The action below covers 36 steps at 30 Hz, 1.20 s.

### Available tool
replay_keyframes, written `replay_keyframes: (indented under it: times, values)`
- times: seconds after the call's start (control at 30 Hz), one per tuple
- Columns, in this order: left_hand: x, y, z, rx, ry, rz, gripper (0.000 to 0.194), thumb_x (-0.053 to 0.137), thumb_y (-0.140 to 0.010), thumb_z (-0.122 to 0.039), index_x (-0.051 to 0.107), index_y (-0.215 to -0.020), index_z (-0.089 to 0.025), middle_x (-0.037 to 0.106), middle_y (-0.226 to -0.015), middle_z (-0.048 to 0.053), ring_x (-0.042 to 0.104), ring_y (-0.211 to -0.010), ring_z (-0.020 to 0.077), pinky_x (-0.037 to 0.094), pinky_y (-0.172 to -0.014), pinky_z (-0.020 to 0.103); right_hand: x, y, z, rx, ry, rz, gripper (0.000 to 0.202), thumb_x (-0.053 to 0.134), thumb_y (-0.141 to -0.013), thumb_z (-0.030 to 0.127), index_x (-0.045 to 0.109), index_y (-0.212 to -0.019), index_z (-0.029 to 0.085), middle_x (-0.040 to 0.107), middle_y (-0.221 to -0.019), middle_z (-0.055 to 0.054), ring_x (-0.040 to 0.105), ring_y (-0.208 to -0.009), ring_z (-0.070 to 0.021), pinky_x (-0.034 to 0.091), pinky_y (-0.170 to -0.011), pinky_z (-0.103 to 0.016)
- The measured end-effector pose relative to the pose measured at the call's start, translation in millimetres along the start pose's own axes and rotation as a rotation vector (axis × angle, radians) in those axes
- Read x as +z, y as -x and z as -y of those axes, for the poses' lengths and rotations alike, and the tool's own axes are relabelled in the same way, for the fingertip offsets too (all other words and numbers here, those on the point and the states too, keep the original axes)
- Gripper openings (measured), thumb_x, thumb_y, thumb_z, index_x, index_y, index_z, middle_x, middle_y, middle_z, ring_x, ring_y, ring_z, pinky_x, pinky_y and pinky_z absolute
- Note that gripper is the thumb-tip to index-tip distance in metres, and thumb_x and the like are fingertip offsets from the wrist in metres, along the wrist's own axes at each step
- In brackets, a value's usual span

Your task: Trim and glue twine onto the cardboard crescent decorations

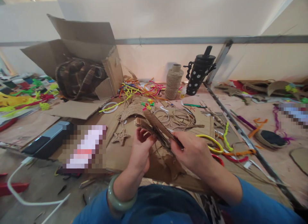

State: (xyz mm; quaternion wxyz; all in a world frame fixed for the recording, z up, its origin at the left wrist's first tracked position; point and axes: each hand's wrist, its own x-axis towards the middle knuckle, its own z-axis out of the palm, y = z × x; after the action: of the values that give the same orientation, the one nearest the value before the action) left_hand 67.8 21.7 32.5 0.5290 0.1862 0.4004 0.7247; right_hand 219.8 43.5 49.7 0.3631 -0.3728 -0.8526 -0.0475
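Folded brown cardboard pieces (160, 126) with a corrugated edge rise between my two hands. My left hand (141, 147) closes on their left side, its fingers curled beneath and behind the cardboard. On the right, the lower end is pinched in my right hand (190, 148), and part of that grip is hidden. Just behind stands a twine-covered arch (133, 111) with small coloured bits at its right end. A twine-wrapped star (120, 137) lies to the left of my left hand. Loose loops of twine (179, 118) are spread beyond the cardboard.
An open cardboard box (113, 73) holds a plaid cloth item. A twine spool (173, 82) and a black flowered tumbler (197, 74) stand at the back. Yellow-handled scissors (214, 142) lie near my right wrist. A blurred phone (86, 147) and a dark device (48, 140) are at left.
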Motion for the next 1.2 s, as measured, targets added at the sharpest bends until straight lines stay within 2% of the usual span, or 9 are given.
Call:
replay_keyframes:
  times: [0.17,0.3,0.5,0.63,0.77,0.87,1.0,1.2]
  values:
    - [4.5,1.4,-0.7,0.025,-0.029,0.048,0.039,0.081,-0.059,-0.013,0.06,-0.091,-0.023,0.066,-0.091,-0.003,0.062,-0.087,0.013,0.047,-0.079,0.025,-1.1,-1.0,2.6,0.025,-0.032,0.079,0.018,0.048,-0.088,0.018,0.066,-0.092,0.017,0.075,-0.079,-0.007,0.069,-0.069,-0.0191,0.05,-0.063,-0.028]
    - [6.6,5.0,1.7,0.086,-0.034,0.052,0.036,0.081,-0.059,-0.011,0.062,-0.087,-0.024,0.069,-0.089,-0.003,0.063,-0.086,0.0141,0.048,-0.079,0.025,0.4,-2.4,6.6,0.054,-0.055,0.137,0.017,0.049,-0.088,0.017,0.065,-0.093,0.018,0.073,-0.08,-0.006,0.068,-0.07,-0.0195,0.048,-0.062,-0.028]
    - [4.6,9.2,8.4,0.154,-0.022,-0.007,0.041,0.081,-0.061,-0.013,0.063,-0.096,-0.025,0.071,-0.086,-0.003,0.065,-0.079,0.0137,0.049,-0.077,0.025,9.2,-1.4,7.7,0.138,-0.151,0.098,0.02,0.043,-0.088,0.016,0.063,-0.086,0.019,0.069,-0.075,-0.007,0.066,-0.069,-0.0205,0.046,-0.064,-0.029]
    - [-1.3,8.1,5.7,0.149,-0.084,0.028,0.032,0.082,-0.06,-0.015,0.068,-0.087,-0.023,0.073,-0.08,-0.002,0.065,-0.076,0.015,0.05,-0.074,0.025,6.3,-3.2,1.1,0.271,-0.235,0.09,0.017,0.046,-0.083,0.022,0.06,-0.074,0.021,0.066,-0.065,-0.005,0.061,-0.059,-0.0197,0.043,-0.056,-0.029]
    - [-11.1,7.1,-2.0,0.051,-0.044,0.156,0.028,0.084,-0.058,-0.021,0.072,-0.084,-0.023,0.074,-0.079,0.0,0.067,-0.079,0.018,0.052,-0.077,0.027,-3.5,-7.1,-14.0,0.442,-0.379,0.132,0.016,0.052,-0.077,0.029,0.06,-0.067,0.02,0.065,-0.057,-0.004,0.06,-0.052,-0.0204,0.043,-0.05,-0.03]
    - [-16.4,5.9,-11.0,-0.034,0.023,0.208,0.029,0.085,-0.056,-0.022,0.073,-0.083,-0.025,0.076,-0.084,0.002,0.069,-0.083,0.0206,0.054,-0.081,0.031,-8.4,-8.8,-24.8,0.561,-0.559,0.166,0.022,0.052,-0.077,0.033,0.067,-0.079,0.017,0.074,-0.07,-0.006,0.069,-0.065,-0.0231,0.052,-0.057,-0.031]
    - [-19.1,0.7,-28.8,-0.004,0.023,0.159,0.035,0.087,-0.051,-0.022,0.074,-0.083,-0.025,0.077,-0.086,0.003,0.071,-0.086,0.0236,0.056,-0.084,0.035,-10.3,-6.8,-33.1,0.679,-0.794,0.198,0.035,0.055,-0.077,0.038,0.069,-0.098,0.014,0.078,-0.091,-0.008,0.073,-0.083,-0.0255,0.058,-0.069,-0.035]
    - [-21.6,-8.7,-49.6,-0.053,-0.012,0.138,0.023,0.084,-0.048,-0.028,0.07,-0.066,-0.023,0.078,-0.082,0.004,0.069,-0.099,0.0332,0.055,-0.089,0.044,-13.1,-0.3,-37.7,0.75,-0.973,0.227,0.032,0.064,-0.073,0.038,0.072,-0.095,0.017,0.078,-0.088,-0.007,0.072,-0.09,-0.0277,0.059,-0.071,-0.037]
